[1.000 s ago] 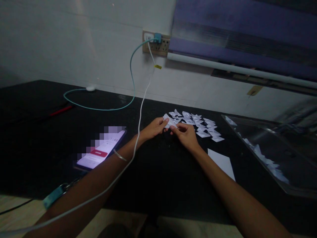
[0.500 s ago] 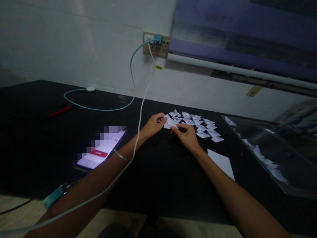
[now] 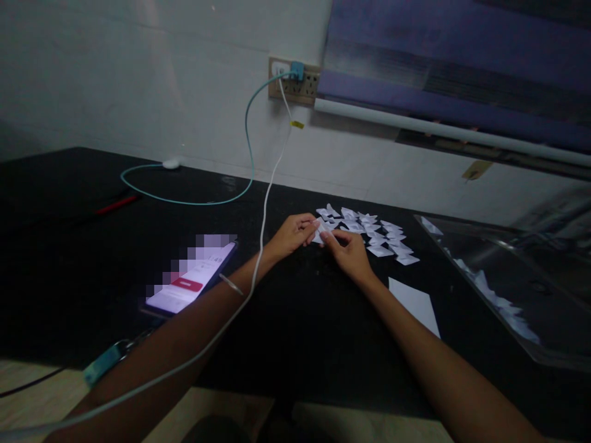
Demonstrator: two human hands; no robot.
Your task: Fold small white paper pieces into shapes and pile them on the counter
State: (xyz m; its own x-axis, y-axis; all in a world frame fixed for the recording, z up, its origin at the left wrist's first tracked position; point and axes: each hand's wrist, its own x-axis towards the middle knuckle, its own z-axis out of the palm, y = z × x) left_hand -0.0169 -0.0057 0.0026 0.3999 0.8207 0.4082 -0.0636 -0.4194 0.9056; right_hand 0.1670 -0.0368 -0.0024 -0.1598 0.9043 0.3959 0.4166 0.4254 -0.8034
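Observation:
Between my two hands is a small piece of white paper [image 3: 319, 228], partly folded and mostly covered by fingers. My left hand [image 3: 295, 235] pinches its left side, thumb on top. My right hand [image 3: 347, 249] grips the right side between thumb and fingers. Just behind and to the right lie several folded white paper pieces [image 3: 378, 237], spread in loose rows on the black tabletop [image 3: 295, 344]. A stack or sheet of flat white paper [image 3: 414, 306] rests beside my right forearm.
A lit phone [image 3: 191, 280] lies left of my left forearm. A white cable [image 3: 265, 209] runs from the wall socket [image 3: 295, 83] across that forearm. A teal cable [image 3: 184, 202] loops behind. At right, a clear-looking panel or sink edge [image 3: 475, 289] borders more white paper shapes.
My left hand has moved slightly right, closer to my right hand. Less of the paper shows between the fingers now. The view has shifted a little.

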